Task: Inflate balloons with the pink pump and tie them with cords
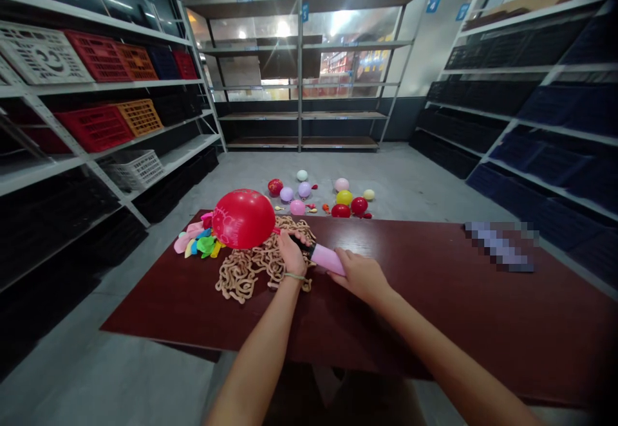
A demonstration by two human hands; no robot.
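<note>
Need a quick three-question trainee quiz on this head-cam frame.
1. True or false: the large red balloon lies on the floor.
2. Which does the right hand rest on? A) pink hand pump B) yellow balloon C) dark red table
3. Short answer: what lies on the table beneath the left hand?

Key: 1. False. 2. A. 3. Tan balloon chain.
</note>
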